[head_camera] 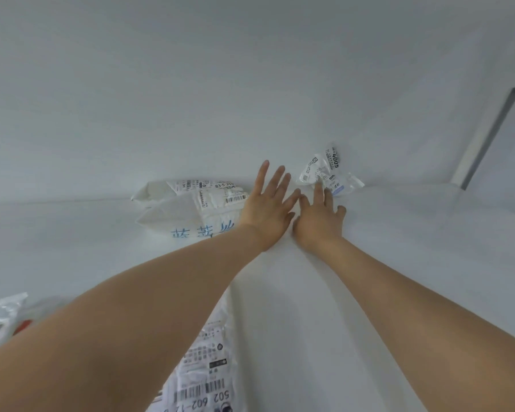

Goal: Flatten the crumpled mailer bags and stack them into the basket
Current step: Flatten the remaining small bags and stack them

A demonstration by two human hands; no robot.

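1. Reaching forward side by side, the left hand (268, 206) and the right hand (318, 221) both have straight, spread fingers and grip nothing. Their palms look pressed down, thumbs almost touching.
2. A long white plastic mailer bag with printed labels and barcodes (208, 367) lies under the left forearm and runs toward the hands. Its far edge is lost against the white table (428, 263).
3. A puffed white mailer bag with blue characters (188, 215) sits just left of the left hand. A small crumpled translucent bag with a label (324, 171) lies at the right fingertips.
4. These bags are probably light, soft, slippery film holding trapped air. Flat palms sweeping toward the open end should suit them, then a pinch at the corners to lift.
5. No basket is in view.
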